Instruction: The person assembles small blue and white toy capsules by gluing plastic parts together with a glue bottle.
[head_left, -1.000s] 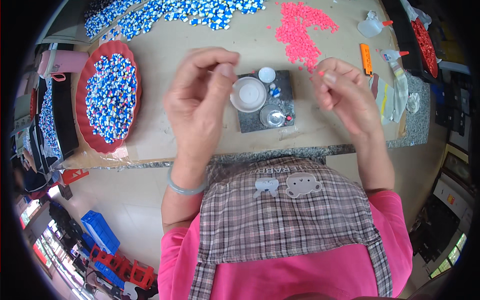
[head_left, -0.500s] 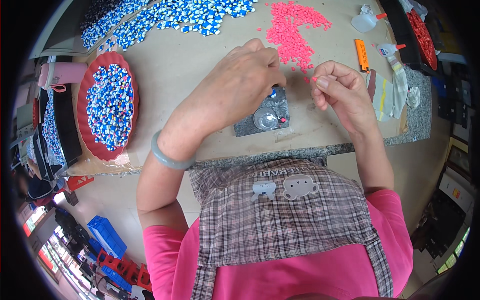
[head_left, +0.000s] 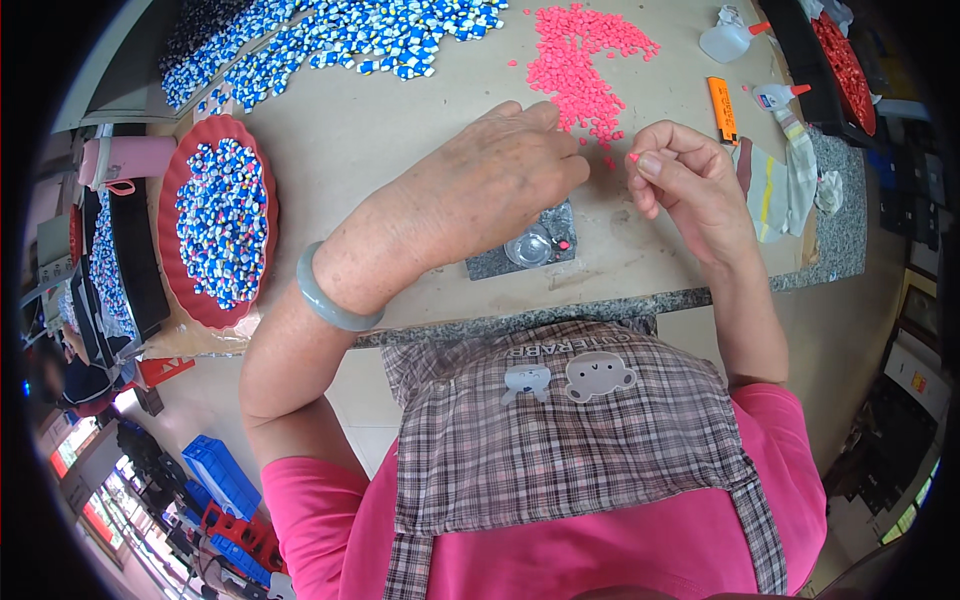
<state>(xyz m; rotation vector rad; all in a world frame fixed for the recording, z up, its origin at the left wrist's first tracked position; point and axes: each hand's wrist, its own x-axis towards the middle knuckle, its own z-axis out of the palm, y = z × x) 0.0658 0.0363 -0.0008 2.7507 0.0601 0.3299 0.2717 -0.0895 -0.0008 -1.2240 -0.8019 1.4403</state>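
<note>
My right hand pinches a small pink piece between thumb and forefinger. My left hand is bent over with curled fingers above a small grey stone slab; whatever its fingertips hold is hidden beneath the hand. On the slab stands a little clear round dish, and a pink bit lies beside it. Just beyond both hands spreads a loose pile of small pink pieces. A red scalloped tray full of small blue-and-white pieces sits to the left of my left arm.
Many blue-and-white pieces cover the far left of the table. At the right are an orange box-cutter-like tool, two bottles with red tips and a cloth. A black bin borders the far right edge.
My left hand has shifted slightly right and its forearm has swung outward to the left. A blue bit seen under its fingers is now covered. My right hand stays nearly still.
</note>
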